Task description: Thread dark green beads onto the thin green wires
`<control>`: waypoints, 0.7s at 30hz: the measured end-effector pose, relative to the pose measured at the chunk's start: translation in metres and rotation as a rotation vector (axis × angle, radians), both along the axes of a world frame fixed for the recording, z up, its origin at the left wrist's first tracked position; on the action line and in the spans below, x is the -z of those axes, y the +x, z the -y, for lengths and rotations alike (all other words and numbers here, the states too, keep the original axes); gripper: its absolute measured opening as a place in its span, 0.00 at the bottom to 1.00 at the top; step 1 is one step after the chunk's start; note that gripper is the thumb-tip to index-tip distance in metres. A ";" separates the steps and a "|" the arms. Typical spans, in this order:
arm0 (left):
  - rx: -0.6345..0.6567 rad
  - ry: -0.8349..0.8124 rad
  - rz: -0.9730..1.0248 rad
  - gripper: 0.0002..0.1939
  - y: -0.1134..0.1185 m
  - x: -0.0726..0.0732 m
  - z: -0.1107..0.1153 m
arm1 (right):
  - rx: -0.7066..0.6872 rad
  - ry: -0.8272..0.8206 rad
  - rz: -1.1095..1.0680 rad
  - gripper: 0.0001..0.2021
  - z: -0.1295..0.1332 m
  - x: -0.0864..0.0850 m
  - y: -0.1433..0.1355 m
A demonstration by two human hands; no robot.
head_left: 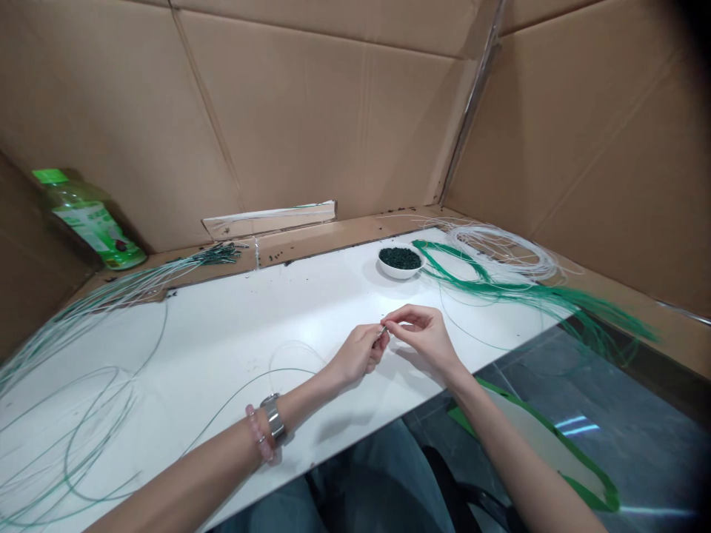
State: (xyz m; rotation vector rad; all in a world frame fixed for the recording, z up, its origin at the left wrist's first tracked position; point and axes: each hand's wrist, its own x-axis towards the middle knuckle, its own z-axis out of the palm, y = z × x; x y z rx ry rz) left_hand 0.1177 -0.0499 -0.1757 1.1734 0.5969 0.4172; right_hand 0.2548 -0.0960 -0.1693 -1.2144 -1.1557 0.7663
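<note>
Holding a small thin piece (383, 331) over the middle of the white tabletop (222, 326). Gripping it in left hand (360, 354), with thumb pressed to index and other fingers curled in. Pinching its end with thumb and index of right hand (425, 335), with remaining fingers loosely bent. Too small to tell exactly what it is. Wearing silver watch (272, 416) and pink bead bracelet (258, 434) on left wrist. Can see a thin green strand (238, 400) curving in from near left behind left forearm; can't tell if joined to the piece.

Beyond right hand, on the far side: white bowl (398, 273) full of tiny dark green beads (400, 257). To the right of it: green strand bundle (533, 293), just beside coiled white strands (527, 246). On far left: mixed green-white strand bundle (111, 297) with dark tips (219, 255) toward the middle. Behind that: green-capped bottle (92, 226), next to cardboard wall (311, 111).
</note>
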 end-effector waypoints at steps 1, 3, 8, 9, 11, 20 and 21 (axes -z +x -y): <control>0.007 -0.004 0.004 0.18 0.000 0.000 0.000 | 0.003 -0.001 0.000 0.08 0.000 0.000 0.000; 0.014 -0.003 0.013 0.19 -0.001 0.001 0.000 | 0.010 -0.004 0.001 0.08 -0.001 0.000 0.000; -0.003 0.030 0.038 0.20 -0.001 0.000 0.002 | 0.029 -0.004 0.028 0.10 0.001 0.001 -0.001; -0.004 0.034 0.045 0.21 -0.001 0.001 0.003 | 0.029 -0.004 0.037 0.10 0.002 0.002 -0.001; -0.007 0.040 0.060 0.22 -0.001 0.002 0.004 | 0.019 -0.009 0.059 0.10 0.002 0.003 0.000; 0.068 0.059 0.095 0.23 -0.008 -0.014 -0.008 | -0.087 0.090 0.308 0.10 -0.007 -0.021 0.003; 0.089 0.065 0.099 0.22 -0.010 -0.020 -0.010 | -0.085 0.117 0.350 0.10 -0.009 -0.027 0.002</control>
